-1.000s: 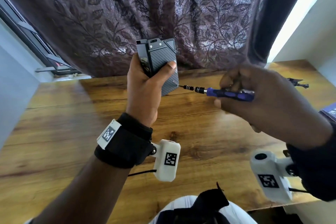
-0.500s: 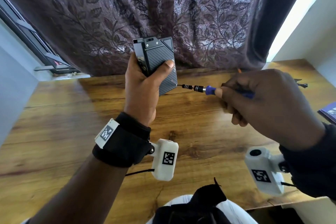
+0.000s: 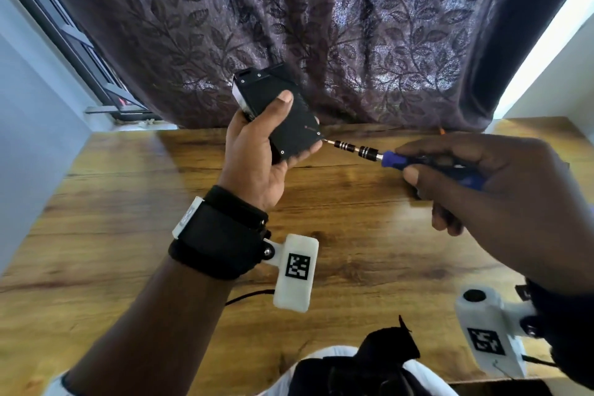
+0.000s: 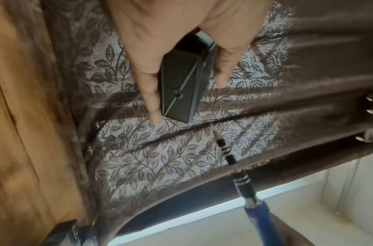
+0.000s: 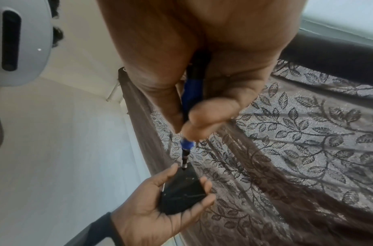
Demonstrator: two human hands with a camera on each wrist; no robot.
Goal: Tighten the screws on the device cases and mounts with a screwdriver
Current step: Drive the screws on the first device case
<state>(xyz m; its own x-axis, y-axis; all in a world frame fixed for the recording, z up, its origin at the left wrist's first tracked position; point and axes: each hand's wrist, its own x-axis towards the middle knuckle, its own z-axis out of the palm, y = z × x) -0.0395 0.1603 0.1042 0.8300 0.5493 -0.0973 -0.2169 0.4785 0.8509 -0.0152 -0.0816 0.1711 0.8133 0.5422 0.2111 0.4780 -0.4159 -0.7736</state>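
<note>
My left hand (image 3: 257, 145) grips a black rectangular device case (image 3: 283, 116) above the wooden table, thumb lying across its face and fingers behind it. Small silver screws show at the case's lower corners. My right hand (image 3: 466, 177) holds a blue-handled screwdriver (image 3: 392, 159) level, its black banded shaft pointing left. The tip meets the case's lower right corner. In the left wrist view the case (image 4: 181, 89) sits between thumb and fingers, with the screwdriver (image 4: 242, 179) coming in from below. In the right wrist view the screwdriver (image 5: 191, 99) runs down to the case (image 5: 181, 191).
A wooden table (image 3: 353, 235) spreads below both hands. A dark leaf-patterned curtain (image 3: 321, 26) hangs along its far edge. A window frame (image 3: 80, 51) is at the left, pale walls on both sides. Dark cloth (image 3: 382, 354) lies at the near edge.
The left hand has tilted the case so its plain back faces up, thumb moved higher on it. The screwdriver stays at the case's lower right corner, now angled slightly upward to the left.
</note>
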